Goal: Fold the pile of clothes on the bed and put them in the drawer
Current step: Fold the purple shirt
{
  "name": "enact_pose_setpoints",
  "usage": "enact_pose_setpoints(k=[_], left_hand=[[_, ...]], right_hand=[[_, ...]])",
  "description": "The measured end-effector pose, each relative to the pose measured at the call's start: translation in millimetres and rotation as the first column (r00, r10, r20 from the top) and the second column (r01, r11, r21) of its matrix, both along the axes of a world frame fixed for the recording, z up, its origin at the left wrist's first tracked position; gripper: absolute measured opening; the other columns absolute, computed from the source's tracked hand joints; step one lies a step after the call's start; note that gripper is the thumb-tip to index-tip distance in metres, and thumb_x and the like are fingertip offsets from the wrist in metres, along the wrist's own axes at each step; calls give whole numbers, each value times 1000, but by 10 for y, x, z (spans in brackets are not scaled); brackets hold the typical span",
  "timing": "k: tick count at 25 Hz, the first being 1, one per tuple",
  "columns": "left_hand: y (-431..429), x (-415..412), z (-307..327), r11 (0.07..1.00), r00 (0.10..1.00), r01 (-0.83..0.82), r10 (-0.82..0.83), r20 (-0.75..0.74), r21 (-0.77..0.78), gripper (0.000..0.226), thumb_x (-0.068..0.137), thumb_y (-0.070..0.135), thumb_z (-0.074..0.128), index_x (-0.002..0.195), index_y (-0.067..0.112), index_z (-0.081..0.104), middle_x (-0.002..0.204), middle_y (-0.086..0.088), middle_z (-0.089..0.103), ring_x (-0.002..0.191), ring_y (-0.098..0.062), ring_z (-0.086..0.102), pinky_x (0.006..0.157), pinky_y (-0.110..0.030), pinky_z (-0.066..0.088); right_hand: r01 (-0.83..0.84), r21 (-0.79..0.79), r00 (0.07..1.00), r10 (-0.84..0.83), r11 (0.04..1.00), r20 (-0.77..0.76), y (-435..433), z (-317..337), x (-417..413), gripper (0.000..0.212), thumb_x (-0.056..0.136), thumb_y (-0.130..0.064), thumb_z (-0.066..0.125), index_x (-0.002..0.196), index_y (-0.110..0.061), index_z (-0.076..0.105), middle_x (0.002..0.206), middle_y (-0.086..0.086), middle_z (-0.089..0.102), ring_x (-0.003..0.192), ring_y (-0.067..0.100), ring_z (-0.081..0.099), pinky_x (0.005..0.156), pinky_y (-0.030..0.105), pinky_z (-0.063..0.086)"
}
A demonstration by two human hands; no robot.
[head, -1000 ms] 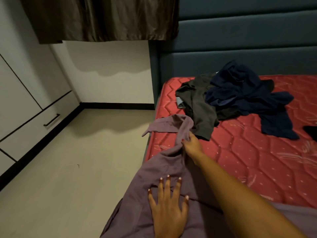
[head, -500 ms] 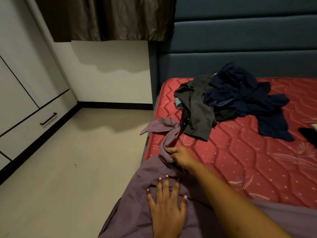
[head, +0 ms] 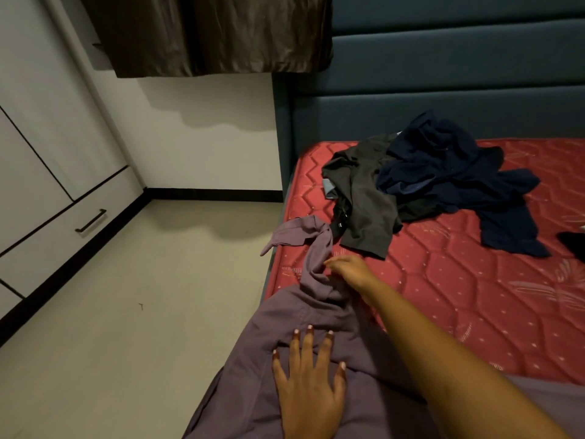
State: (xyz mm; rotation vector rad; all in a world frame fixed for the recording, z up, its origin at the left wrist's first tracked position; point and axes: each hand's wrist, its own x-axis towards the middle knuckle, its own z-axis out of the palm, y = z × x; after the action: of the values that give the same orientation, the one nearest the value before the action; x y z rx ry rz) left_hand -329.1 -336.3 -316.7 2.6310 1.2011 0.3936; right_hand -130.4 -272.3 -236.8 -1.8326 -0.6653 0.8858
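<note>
**Purple garment under the hands, pile beyond**

A purple garment (head: pixel 285 331) lies spread over the near corner of the red quilted mattress (head: pixel 474 296), flat beneath the straight fingers (head: pixel 305 346) of the left hand (head: pixel 308 384). Its twisted sleeve runs up through the fingers (head: pixel 332 263) of the right hand (head: pixel 349 270), which pinch it. Just beyond those fingertips lies a crumpled grey garment (head: pixel 367 201), overlapped on its right by a navy garment (head: pixel 443 172). The white drawer (head: pixel 63 236) stands closed, well left of both hands.

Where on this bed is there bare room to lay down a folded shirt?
The widest bare patch of red mattress lies right of the right hand, nearer than the grey garment and navy garment, left of a black item. Crowded: the head end under that pile, and the near-left corner, where the left hand presses the purple garment.
</note>
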Motion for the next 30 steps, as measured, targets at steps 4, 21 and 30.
enact_pose_setpoints(k=[4, 21, 30], left_hand=[[422, 219, -5, 999, 1000, 2, -3, 31, 46, 51, 98, 59, 16, 125, 36, 54, 135, 2, 57, 131, -23, 46, 112, -47, 9], [750, 503, -204, 983, 983, -23, -10, 183, 182, 38, 82, 38, 44, 115, 23, 51, 119, -10, 62, 115, -30, 55, 97, -42, 32], [711, 419, 85, 999, 987, 35, -40, 153, 36, 46, 78, 29, 42, 123, 21, 45, 110, -7, 66, 100, -27, 64, 90, -40, 49]], right_hand=[[119, 2, 989, -119, 993, 89, 285, -72, 260, 39, 95, -8, 47, 133, -10, 49, 95, 7, 61, 62, 17, 54, 52, 24, 44], [-236, 189, 629, 2, 953, 778, 944, -103, -46, 21, 66, 5, 58, 79, -10, 65, 75, 3, 59, 77, 29, 56, 68, 37, 45], [-325, -23, 828, 297, 945, 475, -178, 93, 92, 41, 91, -9, 62, 130, -16, 56, 128, -1, 58, 115, 9, 55, 98, 17, 40]])
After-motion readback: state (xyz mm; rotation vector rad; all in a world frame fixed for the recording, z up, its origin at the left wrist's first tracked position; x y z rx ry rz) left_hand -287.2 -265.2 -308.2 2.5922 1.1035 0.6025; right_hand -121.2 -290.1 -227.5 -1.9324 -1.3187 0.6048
